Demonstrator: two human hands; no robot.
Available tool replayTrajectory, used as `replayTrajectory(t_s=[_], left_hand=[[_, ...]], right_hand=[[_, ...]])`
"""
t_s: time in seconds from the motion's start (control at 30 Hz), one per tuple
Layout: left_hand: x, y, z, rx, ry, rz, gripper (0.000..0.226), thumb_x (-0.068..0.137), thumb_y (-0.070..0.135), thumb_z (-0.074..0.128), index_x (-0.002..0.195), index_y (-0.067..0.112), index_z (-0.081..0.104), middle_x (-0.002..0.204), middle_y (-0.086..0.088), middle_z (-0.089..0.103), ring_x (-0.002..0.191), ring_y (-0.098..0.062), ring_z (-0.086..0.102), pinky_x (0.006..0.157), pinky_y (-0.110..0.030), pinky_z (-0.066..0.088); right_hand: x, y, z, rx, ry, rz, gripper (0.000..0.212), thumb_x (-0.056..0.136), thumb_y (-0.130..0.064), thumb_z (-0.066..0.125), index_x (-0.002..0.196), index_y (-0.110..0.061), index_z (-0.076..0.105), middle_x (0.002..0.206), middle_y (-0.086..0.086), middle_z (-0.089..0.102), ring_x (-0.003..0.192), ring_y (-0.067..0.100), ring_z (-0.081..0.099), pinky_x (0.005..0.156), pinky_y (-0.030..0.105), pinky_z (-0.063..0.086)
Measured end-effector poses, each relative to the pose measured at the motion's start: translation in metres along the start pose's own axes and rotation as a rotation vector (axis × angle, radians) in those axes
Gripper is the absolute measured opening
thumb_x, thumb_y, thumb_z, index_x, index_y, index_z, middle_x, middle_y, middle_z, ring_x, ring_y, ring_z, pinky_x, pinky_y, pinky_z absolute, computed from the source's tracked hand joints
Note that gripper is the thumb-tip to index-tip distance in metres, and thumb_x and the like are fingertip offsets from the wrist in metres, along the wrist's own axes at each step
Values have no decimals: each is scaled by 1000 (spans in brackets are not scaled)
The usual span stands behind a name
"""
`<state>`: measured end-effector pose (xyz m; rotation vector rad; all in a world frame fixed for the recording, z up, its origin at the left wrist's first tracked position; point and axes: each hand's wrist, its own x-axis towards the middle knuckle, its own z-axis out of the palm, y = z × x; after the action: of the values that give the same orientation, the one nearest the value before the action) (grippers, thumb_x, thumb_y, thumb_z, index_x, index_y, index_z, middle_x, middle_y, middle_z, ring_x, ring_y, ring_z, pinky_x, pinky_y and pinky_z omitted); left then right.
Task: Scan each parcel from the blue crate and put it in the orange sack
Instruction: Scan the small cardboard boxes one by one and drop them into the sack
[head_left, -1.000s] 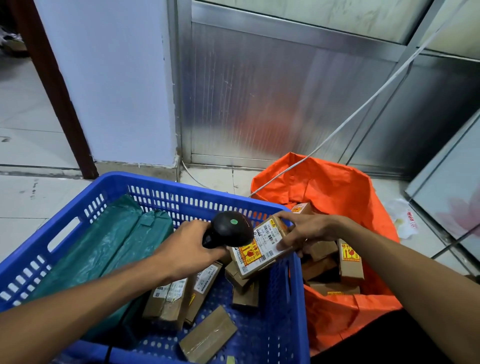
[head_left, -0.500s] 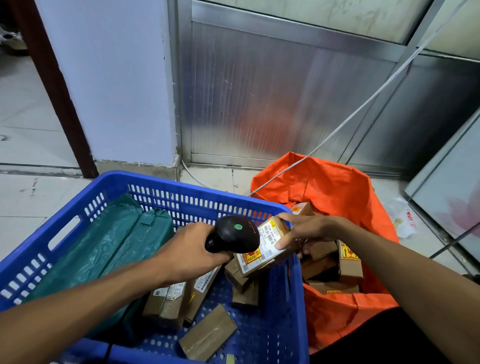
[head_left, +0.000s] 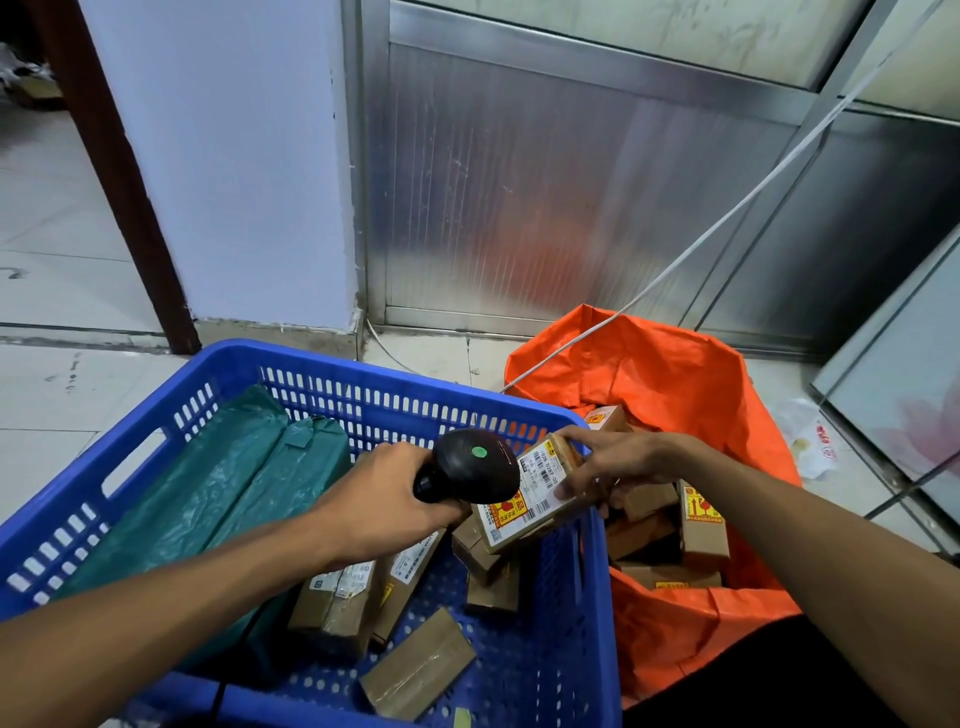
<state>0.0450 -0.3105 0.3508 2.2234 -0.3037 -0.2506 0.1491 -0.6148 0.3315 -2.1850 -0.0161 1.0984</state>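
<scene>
Head view, reading from the left: a long green plastic-wrapped bundle (head_left: 208, 499) lies along the left side of the blue slotted plastic crate (head_left: 363, 379), well to the left of the left hand's fingers, probably left there because it is bulky and the small boxes are quicker to clear. The left hand (head_left: 379, 504) has its fingers curled round the handle of a black handheld barcode scanner (head_left: 475, 470), whose domed head (a green dot shows on top) is tipped toward the label just beyond the knuckles; held that close, the reader can likely catch the barcode squarely. Below the left fingers, on the crate floor, several small brown taped cardboard boxes (head_left: 337, 603) wait their turn, one flat taped cardboard packet (head_left: 418, 662) lying nearer the viewer.

Just right of the scanner head, the right hand (head_left: 605, 462) pinches the brown cardboard parcel with a white shipping label and yellow-red sticker (head_left: 530, 499), fingers on its far end and thumb on the label edge. It is held over the crate's right wall with the label tilted up toward the scanner, which I judge keeps the code readable and leaves only a short carry to the drop.

Right of and beneath the right fingers sits the open orange fabric sack (head_left: 675, 374), touching the crate wall, with brown cardboard boxes bearing fragile stickers (head_left: 701, 525) already inside. A white cord (head_left: 727, 218) runs up from its mouth. Farther right, a crumpled white plastic bag (head_left: 810, 441) lies on the tiled floor (head_left: 52, 260).
</scene>
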Motion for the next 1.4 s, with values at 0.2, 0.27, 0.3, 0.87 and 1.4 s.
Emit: replayTrajectory(t_s=[0.2,0.27,0.3,0.87,1.4], left_hand=[[-1,1,1,11,34,1,27,81,28,76,64,18,58,48,11,51,47,-2,44,51,-20,38],[-1,1,1,28,60,-7,25,81,26,76,64,18,59,49,11,52,47,-2,45,50,-19,37],[-1,2,1,34,70,-10,24,82,25,76,64,19,59,49,11,53,47,-2,46,50,-18,36],[-7,11,0,58,59,-14,32,87,13,72,63,25,55,45,22,54,48,8,53,47,-8,37],[-4,1,3,88,62,-11,19,78,31,74,72,16,64,65,1,66,55,-5,56,53,-18,40]], right_hand=[[-4,5,-7,114,104,-7,65,78,-22,83,129,-36,45,115,21,70,76,34,67,56,33,55],[-10,10,-13,222,201,-24,62,83,-19,79,131,-33,43,117,26,67,71,31,67,56,34,56],[-12,13,-16,286,247,-36,61,85,-18,78,133,-31,42,118,26,67,71,30,67,57,34,57],[-33,57,-53,799,593,-73,51,88,-32,73,131,-15,52,102,20,73,68,30,68,56,29,54],[-41,108,-53,455,1281,318,79,80,-26,82,135,-27,25,124,23,51,101,43,60,61,47,59]])
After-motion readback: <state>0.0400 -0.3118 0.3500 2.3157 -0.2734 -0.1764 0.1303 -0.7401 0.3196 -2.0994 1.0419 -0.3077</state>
